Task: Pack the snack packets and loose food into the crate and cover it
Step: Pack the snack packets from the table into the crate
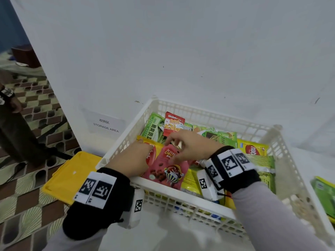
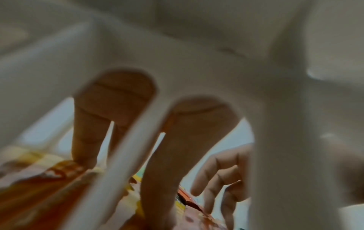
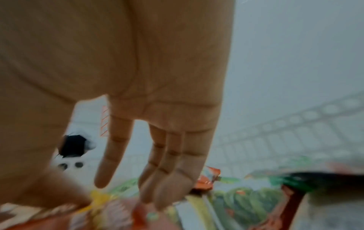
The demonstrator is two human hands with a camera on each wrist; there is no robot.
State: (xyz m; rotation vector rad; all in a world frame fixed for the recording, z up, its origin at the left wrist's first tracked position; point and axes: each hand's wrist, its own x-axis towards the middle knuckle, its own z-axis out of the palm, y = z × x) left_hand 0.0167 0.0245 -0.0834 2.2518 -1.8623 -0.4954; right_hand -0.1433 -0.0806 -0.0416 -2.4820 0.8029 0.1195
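A white lattice crate (image 1: 217,114) stands against the wall and holds several snack packets, green, yellow and red. My left hand (image 1: 135,156) lies with straight fingers on a yellow-and-red packet (image 1: 151,157) at the crate's left side. In the left wrist view its fingers (image 2: 86,140) show through the crate wall (image 2: 275,124), reaching down onto that packet (image 2: 49,186). My right hand (image 1: 181,147) hovers over a pink cocoa-ball packet (image 1: 168,171) that leans on the front rim. Its fingers (image 3: 165,179) hang straight, tips on the packets, gripping nothing. A yellow lid (image 1: 72,174) lies left of the crate.
A red peanut packet (image 1: 174,124) stands at the crate's back. Another green packet (image 1: 324,196) lies outside the crate at the right edge. A "STORAGE AREA" sign (image 1: 107,125) hangs on the wall. Another person (image 1: 10,124) stands far left on the patterned floor.
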